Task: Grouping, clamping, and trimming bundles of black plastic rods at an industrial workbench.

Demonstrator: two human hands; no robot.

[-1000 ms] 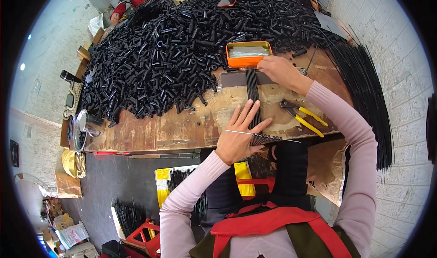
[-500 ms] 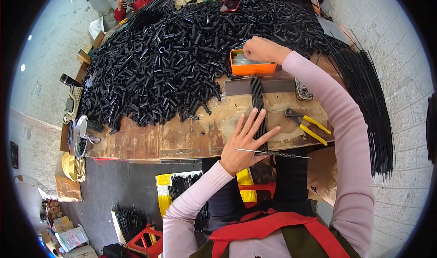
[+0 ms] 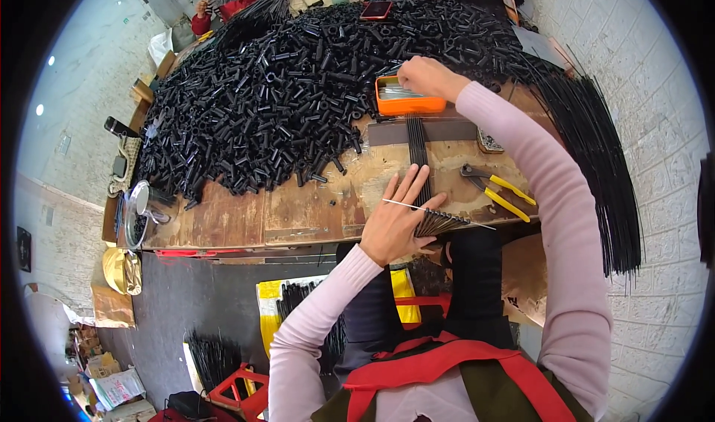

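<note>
My left hand (image 3: 401,217) lies palm down with fingers stretched over a bundle of thin black rods (image 3: 417,148) near the table's front edge. Beside its thumb, the rods' near ends spread into a fan. A thin silver rod (image 3: 477,224) runs across the back of my left hand's fingers and along that fan. My right hand (image 3: 426,77) is closed over the far right part of an orange box (image 3: 410,106). Its fingertips are bent down and partly hidden, so what they pinch cannot be made out. Thin silvery rods (image 3: 398,92) lie in the box.
A large heap of black tubular pieces (image 3: 253,109) covers the table's far and left side. Yellow-handled cutters (image 3: 503,191) lie right of the bundle. Long black rods (image 3: 603,176) hang over the right edge. A phone (image 3: 376,10) rests on the heap; another person (image 3: 223,1) is far left.
The black rods' near ends have spread out beside my left thumb, and the silver rod slants more. My right hand stays over the orange box. The view has shifted slightly.
</note>
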